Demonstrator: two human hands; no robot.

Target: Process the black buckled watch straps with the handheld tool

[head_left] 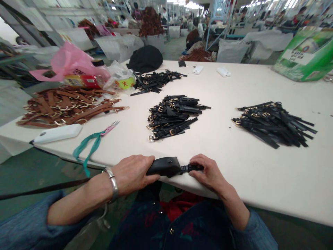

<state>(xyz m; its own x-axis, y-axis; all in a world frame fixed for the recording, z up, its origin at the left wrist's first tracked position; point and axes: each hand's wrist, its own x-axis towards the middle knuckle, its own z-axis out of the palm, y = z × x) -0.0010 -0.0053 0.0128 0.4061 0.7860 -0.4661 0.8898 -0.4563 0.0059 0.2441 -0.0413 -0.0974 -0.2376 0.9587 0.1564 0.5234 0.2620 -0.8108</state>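
At the table's near edge, my left hand (135, 172) is wrapped round a black hand-held tool (165, 166) with a smooth, rounded casing and a small knob on top. The tool's right end meets a short black buckle strap (186, 168). My right hand (208, 172) pinches this strap between thumb and fingers, covering its far end. Beyond my hands lies a pile of black buckle straps (174, 114) with gold-coloured buckles. Another pile of black straps (273, 121) is to the right.
Brown straps (65, 104) cover the table's left side, near a white device (58, 133) and pink-handled thread snips (109, 128) tied with green ribbon. Farther back are more black straps (158, 81), a black cap (145, 58), a pink bag (75, 62) and a green bag (307, 55).
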